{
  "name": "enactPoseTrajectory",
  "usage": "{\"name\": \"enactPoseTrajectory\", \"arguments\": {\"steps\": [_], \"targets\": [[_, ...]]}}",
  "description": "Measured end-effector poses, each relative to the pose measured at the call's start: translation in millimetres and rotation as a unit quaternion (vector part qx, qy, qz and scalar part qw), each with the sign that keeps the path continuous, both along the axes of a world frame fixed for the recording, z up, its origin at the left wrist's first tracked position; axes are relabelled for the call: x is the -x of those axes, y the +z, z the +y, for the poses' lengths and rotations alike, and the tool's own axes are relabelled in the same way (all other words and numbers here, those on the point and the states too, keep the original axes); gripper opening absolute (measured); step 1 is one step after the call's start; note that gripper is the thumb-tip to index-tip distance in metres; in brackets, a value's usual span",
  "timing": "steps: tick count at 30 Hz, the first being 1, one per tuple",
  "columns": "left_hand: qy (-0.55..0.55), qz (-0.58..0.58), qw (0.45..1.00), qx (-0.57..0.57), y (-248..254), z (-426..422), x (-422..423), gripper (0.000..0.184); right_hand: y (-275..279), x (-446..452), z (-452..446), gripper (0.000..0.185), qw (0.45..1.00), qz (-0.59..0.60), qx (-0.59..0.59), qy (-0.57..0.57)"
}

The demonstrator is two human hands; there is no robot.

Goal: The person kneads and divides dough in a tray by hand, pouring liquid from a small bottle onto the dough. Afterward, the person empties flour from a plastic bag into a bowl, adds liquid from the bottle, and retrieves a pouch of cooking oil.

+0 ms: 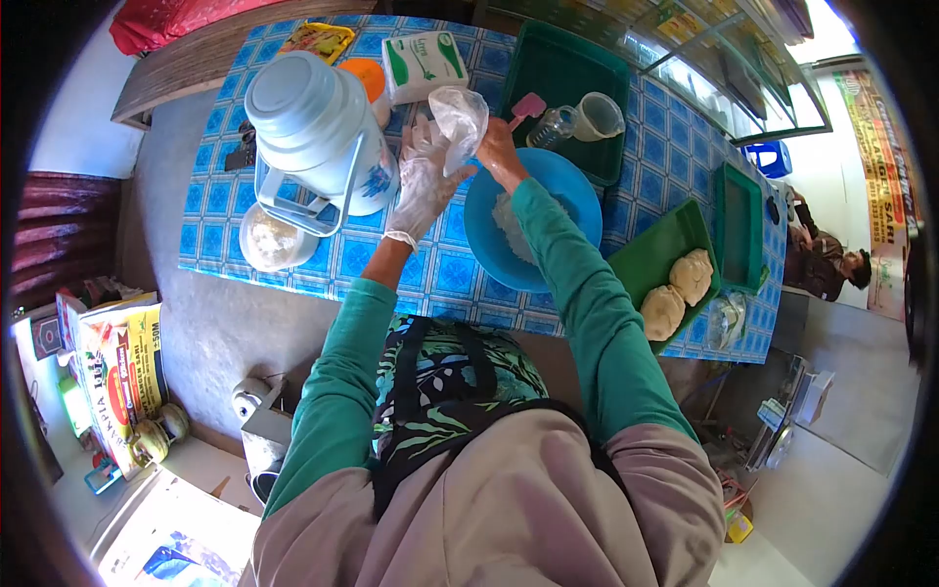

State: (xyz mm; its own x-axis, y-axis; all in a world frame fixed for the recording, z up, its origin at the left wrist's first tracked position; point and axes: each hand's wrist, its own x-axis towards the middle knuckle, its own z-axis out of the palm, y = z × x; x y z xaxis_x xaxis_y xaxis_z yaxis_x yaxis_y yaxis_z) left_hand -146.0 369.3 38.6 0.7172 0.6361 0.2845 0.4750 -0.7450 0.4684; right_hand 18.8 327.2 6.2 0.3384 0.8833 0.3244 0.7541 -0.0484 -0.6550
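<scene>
My left hand [425, 186] wears a thin clear plastic glove. Its fingers point up and apart, with the thumb stretched toward the crumpled clear plastic film [460, 117]. Whether that film is a bag or another glove, I cannot tell. My bare right hand [500, 157] is closed at the film's right edge, its fingertips partly hidden. Below the right hand is a blue basin [479, 240] with white powder [511, 227] in it, partly covered by my right forearm.
Left of my hands stand a large thermos jug [318, 132] and a tub of white stuff [274, 240]. Behind are a white-and-green pack [424, 64] and a green tray [558, 64] holding a pink spatula [528, 106] and jugs. Two dough lumps [677, 293] lie on another green tray [641, 249].
</scene>
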Motion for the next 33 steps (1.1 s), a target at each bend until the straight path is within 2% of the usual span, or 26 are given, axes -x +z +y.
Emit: {"name": "enactPoseTrajectory", "arguments": {"steps": [1,2,3,5,6,7,9,10,11,13,14,15,17,19,20,22,24,25,26,27,28,29,31,32,33], "targets": [[0.01,-0.003,0.999,0.042,-7,-6,1,0.082,14,5,-2,0.028,0.998,0.063,0.018,-0.01],[0.038,-0.079,0.993,0.08,-9,-12,2,0.086,-16,-6,8,0.027,0.991,0.082,0.084,-0.059],[0.038,-0.077,0.993,0.082,-2,-16,2,0.086,-15,-5,7,0.027,0.991,0.083,0.087,-0.06],[0.116,-0.221,0.956,0.155,18,-17,-1,0.083,-5,-9,8,0.029,0.971,0.223,-0.087,-0.009],[0.137,-0.239,0.959,0.073,28,-20,-2,0.069,23,-3,0,0.033,0.974,0.219,-0.048,-0.033],[0.134,-0.238,0.959,0.076,35,-19,-4,0.069,36,-3,0,0.033,0.974,0.219,-0.047,-0.037],[0.145,-0.189,0.965,0.112,37,-17,-11,0.05,47,-4,-7,0.031,0.991,0.064,-0.113,-0.031],[0.15,-0.187,0.97,0.046,36,-14,-12,0.035,54,-9,-10,0.025,0.997,0.036,-0.051,-0.039],[0.143,-0.186,0.971,0.049,36,-15,-10,0.035,63,-12,-14,0.025,0.997,0.036,-0.05,-0.045],[0.191,-0.224,0.943,0.153,45,-15,-11,0.029,77,-20,-24,0.015,0.993,0.105,-0.032,-0.041],[0.191,-0.26,0.925,0.202,62,-23,-8,0.023,74,-32,-33,0.026,0.995,0.091,-0.033,0.017],[0.187,-0.259,0.925,0.206,63,-27,-3,0.023,88,-33,-50,0.026,0.995,0.09,-0.03,0.012],[0.172,-0.242,0.937,0.185,65,-28,6,0.028,119,-27,-95,0.042,1.0,0.004,-0.026,-0.012],[0.171,-0.236,0.93,0.224,69,-48,24,0.032,96,-31,-155,0.055,0.983,0.05,-0.006,-0.179],[0.17,-0.227,0.922,0.262,70,-60,35,0.037,93,-32,-188,0.057,0.957,-0.004,0.115,-0.265],[0.171,-0.222,0.912,0.299,61,-79,46,0.042,58,-19,-247,0.062,0.885,0.116,0.203,-0.403],[0.162,-0.119,0.885,0.42,29,-101,54,0.05,67,21,-263,0.068,0.808,0.351,0.203,-0.427],[0.16,-0.115,0.885,0.421,13,-106,53,0.05,46,26,-265,0.068,0.806,0.354,0.204,-0.429],[0.136,-0.12,0.853,0.489,-3,-105,46,0.053,10,27,-267,0.065,0.824,0.339,0.185,-0.414],[0.11,-0.125,0.815,0.555,-12,-107,41,0.056,1,26,-269,0.064,0.833,0.331,0.174,-0.408],[0.097,-0.206,0.749,0.622,-14,-110,36,0.048,-8,26,-271,0.063,0.842,0.322,0.162,-0.402],[0.095,-0.209,0.749,0.621,-23,-112,35,0.048,-4,21,-269,0.059,0.897,0.191,0.143,-0.373],[0.088,-0.218,0.687,0.688,-48,-119,53,0.037,19,12,-268,0.056,0.93,0.063,0.121,-0.341],[0.117,-0.176,0.701,0.681,-28,-131,52,0.026,46,-2,-266,0.054,0.945,0.159,0.091,-0.272],[0.117,-0.172,0.702,0.681,-15,-143,52,0.026,59,-10,-266,0.054,0.945,0.252,0.059,-0.198]]}}
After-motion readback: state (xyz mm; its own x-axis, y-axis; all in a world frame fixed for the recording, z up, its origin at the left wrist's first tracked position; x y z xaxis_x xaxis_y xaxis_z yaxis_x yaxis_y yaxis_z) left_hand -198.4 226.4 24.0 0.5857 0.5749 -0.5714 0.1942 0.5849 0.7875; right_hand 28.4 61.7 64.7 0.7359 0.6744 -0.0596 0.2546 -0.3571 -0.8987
